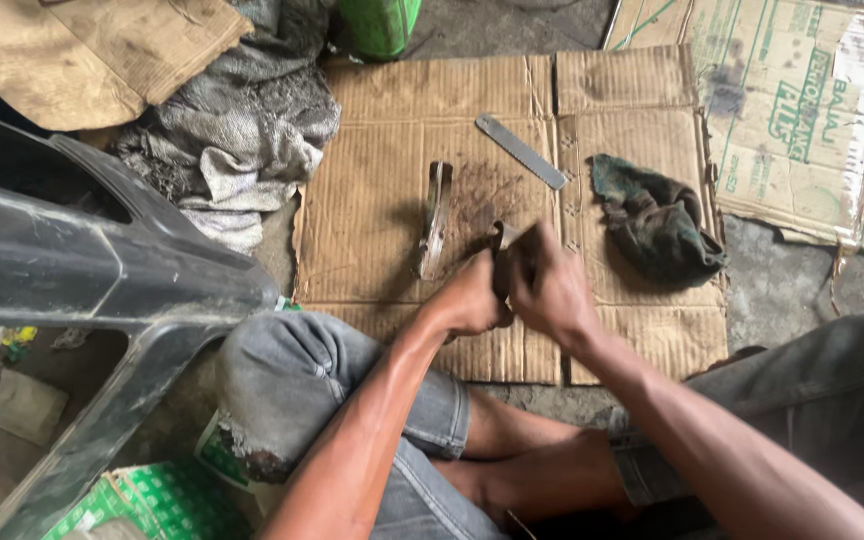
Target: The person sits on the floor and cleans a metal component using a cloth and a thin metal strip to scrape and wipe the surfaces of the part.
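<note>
Left hand (472, 297), right hand (549, 285) grip small dark part (503, 238) over cardboard sheet (382, 180); metal file (520, 151), rag (657, 225) near.

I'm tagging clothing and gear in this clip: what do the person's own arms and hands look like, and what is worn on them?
Both arms are bare from as far up as the frame shows: no sleeves in view. The left hand and right hand wear no gloves, and no watch, ring or bracelet shows on either wrist. The hands look smudged with dark grime. Below them, grey denim trousers cover the knees, frayed and torn at one leg.
</note>
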